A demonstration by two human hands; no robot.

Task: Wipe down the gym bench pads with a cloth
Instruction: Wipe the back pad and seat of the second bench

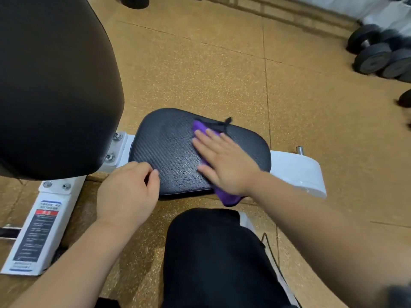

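Cloth (225, 196) under right fingers (208, 141), on pad (169, 147)

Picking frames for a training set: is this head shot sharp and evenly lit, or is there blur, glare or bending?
Head view: seat pad weave and the right hand on the purple cloth are sharp; the dumbbells at the right edge are smeared; the frame label print is unreadable; a small highlight sits on the backrest pad corner; floor seams bow from wide-angle distortion; lighting even.
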